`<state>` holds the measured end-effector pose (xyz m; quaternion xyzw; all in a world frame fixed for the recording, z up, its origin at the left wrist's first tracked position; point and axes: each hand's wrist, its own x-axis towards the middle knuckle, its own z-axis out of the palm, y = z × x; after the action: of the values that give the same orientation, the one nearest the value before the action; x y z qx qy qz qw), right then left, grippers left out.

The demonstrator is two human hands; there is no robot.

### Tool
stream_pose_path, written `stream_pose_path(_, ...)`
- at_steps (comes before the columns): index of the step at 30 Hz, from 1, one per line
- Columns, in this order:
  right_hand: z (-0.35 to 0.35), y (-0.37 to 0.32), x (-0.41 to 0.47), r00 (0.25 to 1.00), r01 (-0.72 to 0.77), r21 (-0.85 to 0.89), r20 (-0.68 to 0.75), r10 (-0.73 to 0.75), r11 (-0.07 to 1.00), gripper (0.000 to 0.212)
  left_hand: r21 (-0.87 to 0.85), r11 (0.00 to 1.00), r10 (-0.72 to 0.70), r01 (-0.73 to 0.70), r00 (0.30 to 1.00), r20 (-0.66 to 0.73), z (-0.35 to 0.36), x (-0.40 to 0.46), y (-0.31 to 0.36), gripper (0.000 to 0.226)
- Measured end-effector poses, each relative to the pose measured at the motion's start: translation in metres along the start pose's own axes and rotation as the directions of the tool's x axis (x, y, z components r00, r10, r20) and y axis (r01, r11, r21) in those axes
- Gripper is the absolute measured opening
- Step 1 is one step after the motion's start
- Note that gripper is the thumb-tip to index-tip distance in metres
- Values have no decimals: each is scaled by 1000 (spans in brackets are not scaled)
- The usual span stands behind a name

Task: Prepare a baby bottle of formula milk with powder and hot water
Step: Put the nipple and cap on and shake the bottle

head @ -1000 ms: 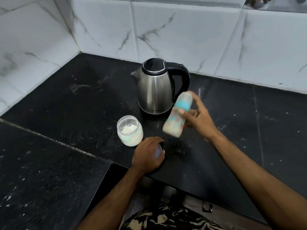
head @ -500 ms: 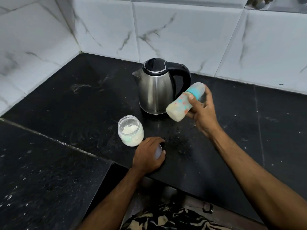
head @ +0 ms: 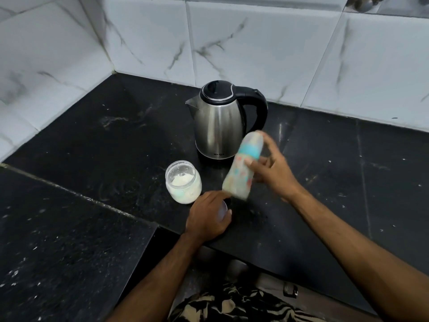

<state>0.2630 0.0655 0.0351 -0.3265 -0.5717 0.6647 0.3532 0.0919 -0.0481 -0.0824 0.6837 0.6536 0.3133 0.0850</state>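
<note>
Since the earlier frame our bottle [head: 243,165] swung from sideways to nearly upright before the kettle [head: 219,126], our right hand [head: 270,173] gripping it, likely shaking to mix. Our left hand [head: 207,218] curled over a lid [head: 222,212] nearer us, beside the jar [head: 183,181].

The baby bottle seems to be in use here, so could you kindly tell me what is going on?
A person is making formula. The right hand grips the baby bottle, tilted and motion-blurred above the black counter, apparently mid-shake. The left hand rests over a small pale lid on the counter. An open jar of powder and a steel kettle stand behind.
</note>
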Motion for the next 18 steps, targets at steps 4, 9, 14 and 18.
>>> stream_pose_path(4, 3, 4, -3, 989, -1, -123, 149, 19, 992, 79, 11, 1000, -2, 2, 1000, -6, -1, 0, 1, 31)
stream_pose_path(9, -5, -7, 19, 969, 80, 187, -247, -32, 979, 68, -6, 1000, -7, 7, 1000, -2, 2, -2, -3, 39)
stream_pose_path(14, -2, 7, -5, 968, -60, -220, 227, 111, 974, 75, -2, 1000, 10, -10, 1000, 15, -2, 1, 0, 33)
stream_pose_path(18, -6, -4, 13, 997, -2, 72, -81, 7, 997, 86, 3, 1000, -13, 13, 1000, 16, 1, -2, -2, 40)
